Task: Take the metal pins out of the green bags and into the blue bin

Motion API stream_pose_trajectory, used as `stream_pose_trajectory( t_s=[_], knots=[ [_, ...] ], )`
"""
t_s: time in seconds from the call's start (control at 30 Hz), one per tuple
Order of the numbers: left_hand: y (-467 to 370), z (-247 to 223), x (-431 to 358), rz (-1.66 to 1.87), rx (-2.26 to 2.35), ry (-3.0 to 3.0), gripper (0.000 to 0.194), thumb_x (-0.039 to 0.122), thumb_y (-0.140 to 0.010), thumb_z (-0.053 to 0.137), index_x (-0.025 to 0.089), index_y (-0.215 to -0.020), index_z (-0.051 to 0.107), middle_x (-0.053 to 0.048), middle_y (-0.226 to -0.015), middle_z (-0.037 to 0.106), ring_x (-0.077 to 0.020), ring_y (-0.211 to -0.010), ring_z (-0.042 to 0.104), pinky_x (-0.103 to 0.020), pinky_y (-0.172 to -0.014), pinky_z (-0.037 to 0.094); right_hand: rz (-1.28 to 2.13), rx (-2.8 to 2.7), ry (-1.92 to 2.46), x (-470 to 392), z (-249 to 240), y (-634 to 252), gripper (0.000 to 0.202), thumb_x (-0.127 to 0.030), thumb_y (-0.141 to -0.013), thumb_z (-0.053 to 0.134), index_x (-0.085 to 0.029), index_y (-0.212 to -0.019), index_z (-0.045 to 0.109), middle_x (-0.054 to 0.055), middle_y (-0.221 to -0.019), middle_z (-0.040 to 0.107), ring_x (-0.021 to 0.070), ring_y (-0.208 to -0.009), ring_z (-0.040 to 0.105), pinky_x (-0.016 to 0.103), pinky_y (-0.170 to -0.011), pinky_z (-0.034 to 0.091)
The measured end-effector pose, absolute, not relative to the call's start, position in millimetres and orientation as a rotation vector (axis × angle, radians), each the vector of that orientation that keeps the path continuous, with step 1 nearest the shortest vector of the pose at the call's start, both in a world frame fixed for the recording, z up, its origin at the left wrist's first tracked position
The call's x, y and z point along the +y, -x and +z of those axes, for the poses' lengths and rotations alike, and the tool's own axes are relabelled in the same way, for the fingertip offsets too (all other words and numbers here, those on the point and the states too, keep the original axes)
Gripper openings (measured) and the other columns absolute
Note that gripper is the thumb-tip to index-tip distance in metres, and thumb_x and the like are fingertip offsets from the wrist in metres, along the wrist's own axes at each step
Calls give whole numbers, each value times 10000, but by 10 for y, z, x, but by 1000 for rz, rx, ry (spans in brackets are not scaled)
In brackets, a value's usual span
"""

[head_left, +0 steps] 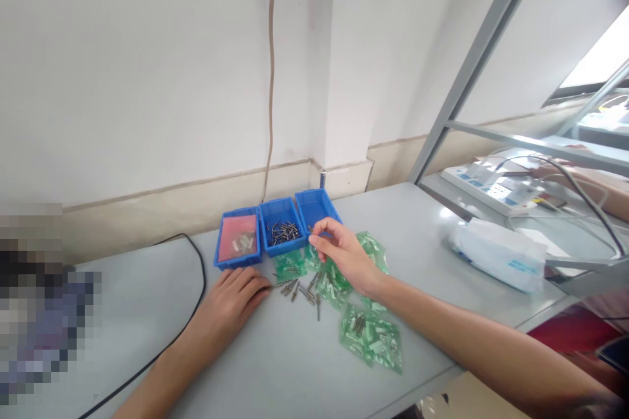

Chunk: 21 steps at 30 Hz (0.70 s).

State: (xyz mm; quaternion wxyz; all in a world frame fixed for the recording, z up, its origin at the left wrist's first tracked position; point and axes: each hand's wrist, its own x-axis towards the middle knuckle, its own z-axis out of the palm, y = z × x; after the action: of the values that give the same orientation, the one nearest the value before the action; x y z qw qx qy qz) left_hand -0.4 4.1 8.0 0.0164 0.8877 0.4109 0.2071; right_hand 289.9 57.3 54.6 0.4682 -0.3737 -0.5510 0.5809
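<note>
My left hand [238, 293] rests on the grey table, fingers closed together, a thin metal pin [276, 285] at its thumb and fingertips. Beside it lie several loose metal pins [307, 294]. Above them my right hand [341, 252] is curled in a pinch near the front of the right blue bin [314, 204]; a tiny brownish tip shows at the fingers, too small to name. The middle blue bin [287, 250] holds a heap of dark metal pins [284, 233]. Green plastic bags [371, 339] with metal parts lie under and beside my right hand.
The left blue bin [237, 262] holds a pink sheet [230, 236] and a clear bag of small parts [243, 243]. A black cable [203, 275] runs along the left. Rightward stand a white plastic package [501, 255] and a grey metal frame [476, 46]. A wall closes the back.
</note>
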Motion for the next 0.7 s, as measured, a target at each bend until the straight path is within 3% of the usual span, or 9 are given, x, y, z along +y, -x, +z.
stream_pose_trajectory(
  t_s=[0.2,0.37,0.47,0.7],
  knots=[
    [0,85,35,637,1290,-2752,225,335,-1139,479,240,-1164,681,-41,-1087,702,-209,-958,639,-352,-872,454,1373,-1381,950,619,542,-2923,307,-510,-953,737,-236,-965,600,-50,-746,529,130,-624,471,296,-637,350],
    [14,67,40,636,1276,-2740,217,340,-1142,476,239,-1174,666,-46,-1096,698,-211,-971,629,-356,-886,450,1426,-1378,894,635,526,-2924,334,-552,-974,700,-221,-984,662,-5,-894,629,112,-611,468,299,-629,352],
    [17,58,43,635,1288,-2732,220,348,-1141,476,240,-1167,667,-49,-1089,700,-215,-966,629,-358,-883,454,1501,-1380,860,613,507,-2913,335,-549,-986,690,-215,-987,684,-1,-865,632,118,-620,482,297,-621,354],
    [1,80,38,650,1301,-2722,233,364,-1139,480,232,-1125,671,-42,-1067,702,-215,-953,634,-355,-863,459,1457,-1407,843,623,464,-2911,327,-546,-968,720,-235,-1028,638,-9,-892,633,119,-617,493,292,-610,365]
  ],
)
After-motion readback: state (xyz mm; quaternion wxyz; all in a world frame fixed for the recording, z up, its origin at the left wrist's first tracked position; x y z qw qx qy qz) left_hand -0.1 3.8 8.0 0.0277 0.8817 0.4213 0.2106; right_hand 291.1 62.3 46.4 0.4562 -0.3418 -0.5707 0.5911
